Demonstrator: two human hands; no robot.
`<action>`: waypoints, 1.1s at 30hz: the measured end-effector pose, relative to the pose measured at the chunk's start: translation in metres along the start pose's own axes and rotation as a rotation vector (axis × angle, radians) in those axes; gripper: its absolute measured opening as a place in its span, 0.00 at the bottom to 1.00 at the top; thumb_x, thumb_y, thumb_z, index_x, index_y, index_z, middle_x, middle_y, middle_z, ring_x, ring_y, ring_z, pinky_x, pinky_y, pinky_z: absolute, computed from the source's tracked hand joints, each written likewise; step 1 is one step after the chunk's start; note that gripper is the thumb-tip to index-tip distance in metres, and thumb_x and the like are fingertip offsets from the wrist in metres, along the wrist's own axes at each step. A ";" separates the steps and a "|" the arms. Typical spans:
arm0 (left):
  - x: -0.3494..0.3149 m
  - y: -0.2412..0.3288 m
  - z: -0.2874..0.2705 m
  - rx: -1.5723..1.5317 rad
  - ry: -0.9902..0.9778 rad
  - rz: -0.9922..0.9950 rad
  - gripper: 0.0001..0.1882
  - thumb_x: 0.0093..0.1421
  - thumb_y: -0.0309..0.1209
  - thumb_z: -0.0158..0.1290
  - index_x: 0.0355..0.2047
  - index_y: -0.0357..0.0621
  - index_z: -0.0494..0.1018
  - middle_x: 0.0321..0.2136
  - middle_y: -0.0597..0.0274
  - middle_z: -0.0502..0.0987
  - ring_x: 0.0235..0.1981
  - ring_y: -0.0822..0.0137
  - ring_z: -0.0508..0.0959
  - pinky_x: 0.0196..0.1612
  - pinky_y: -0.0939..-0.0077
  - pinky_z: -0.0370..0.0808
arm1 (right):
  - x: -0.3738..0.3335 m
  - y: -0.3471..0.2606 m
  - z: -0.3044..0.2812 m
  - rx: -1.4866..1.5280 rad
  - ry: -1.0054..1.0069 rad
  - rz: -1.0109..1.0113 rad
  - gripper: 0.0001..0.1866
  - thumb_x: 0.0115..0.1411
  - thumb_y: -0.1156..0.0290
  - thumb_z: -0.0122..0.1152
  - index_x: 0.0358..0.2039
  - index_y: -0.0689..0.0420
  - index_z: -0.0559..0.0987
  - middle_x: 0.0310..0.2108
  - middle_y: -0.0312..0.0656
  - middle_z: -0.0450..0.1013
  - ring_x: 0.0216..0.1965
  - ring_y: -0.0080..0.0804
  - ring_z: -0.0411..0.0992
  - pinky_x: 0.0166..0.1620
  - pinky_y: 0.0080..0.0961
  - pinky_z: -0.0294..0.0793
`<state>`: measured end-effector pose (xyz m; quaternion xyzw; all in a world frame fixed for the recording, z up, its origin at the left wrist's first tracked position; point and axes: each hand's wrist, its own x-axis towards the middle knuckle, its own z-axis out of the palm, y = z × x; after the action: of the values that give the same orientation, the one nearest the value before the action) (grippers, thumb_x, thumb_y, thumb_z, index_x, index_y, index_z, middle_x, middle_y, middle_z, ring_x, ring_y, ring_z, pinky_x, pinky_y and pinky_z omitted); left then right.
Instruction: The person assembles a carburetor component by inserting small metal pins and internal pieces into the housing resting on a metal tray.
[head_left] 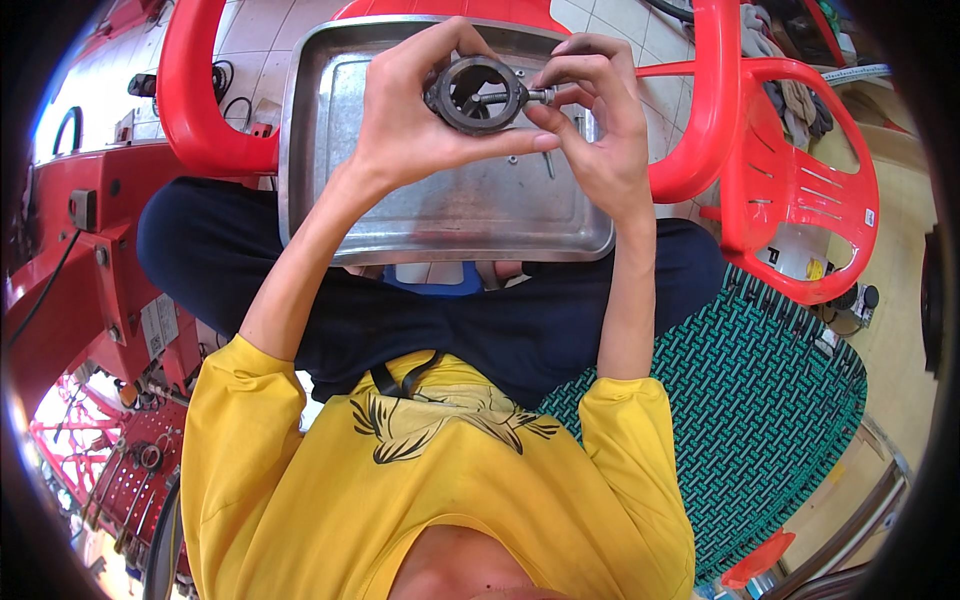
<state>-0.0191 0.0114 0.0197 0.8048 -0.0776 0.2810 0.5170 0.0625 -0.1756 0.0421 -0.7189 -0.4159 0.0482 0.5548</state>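
Observation:
My left hand (410,110) is wrapped round a dark metal ring clamp (450,100), its thumb along the lower edge and its fingers behind. A bolt (541,96) sticks out of the ring's right side, and its threaded shank shows inside the opening. My right hand (600,120) pinches near the bolt's outer end between thumb and fingers. Both hands are raised above a shallow metal tray (440,235). In the tray, a thin metal pin or screw (549,165) lies under my right thumb, and a few small parts are scattered about.
The tray rests on a red plastic chair (690,150) in front of my legs. Another red chair (800,190) stands at the right, beside a green woven seat (730,400). Red machinery (100,250) fills the left side, with a red perforated panel (150,455) holding tools below it.

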 end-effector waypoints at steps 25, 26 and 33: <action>-0.004 -0.002 -0.001 0.005 0.004 -0.068 0.27 0.42 0.43 0.78 0.34 0.43 0.76 0.26 0.67 0.79 0.30 0.76 0.80 0.36 0.83 0.77 | 0.003 -0.011 0.002 0.153 0.103 0.045 0.08 0.63 0.69 0.68 0.37 0.59 0.80 0.43 0.38 0.76 0.40 0.27 0.77 0.41 0.23 0.76; -0.003 -0.002 0.000 0.004 0.007 -0.055 0.27 0.42 0.43 0.78 0.34 0.43 0.76 0.26 0.67 0.79 0.30 0.76 0.80 0.36 0.83 0.77 | 0.003 -0.016 0.002 0.191 0.140 0.114 0.08 0.63 0.69 0.68 0.36 0.59 0.80 0.42 0.38 0.76 0.40 0.27 0.77 0.41 0.23 0.76; -0.003 -0.001 0.000 -0.020 -0.030 -0.088 0.26 0.43 0.42 0.78 0.34 0.43 0.76 0.27 0.67 0.79 0.30 0.76 0.80 0.37 0.84 0.77 | -0.001 0.010 -0.005 -0.037 -0.066 0.067 0.10 0.63 0.66 0.68 0.38 0.59 0.81 0.45 0.38 0.74 0.42 0.27 0.77 0.41 0.24 0.76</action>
<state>-0.0207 0.0112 0.0172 0.8064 -0.0524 0.2451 0.5356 0.0700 -0.1808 0.0355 -0.7408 -0.4105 0.0828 0.5253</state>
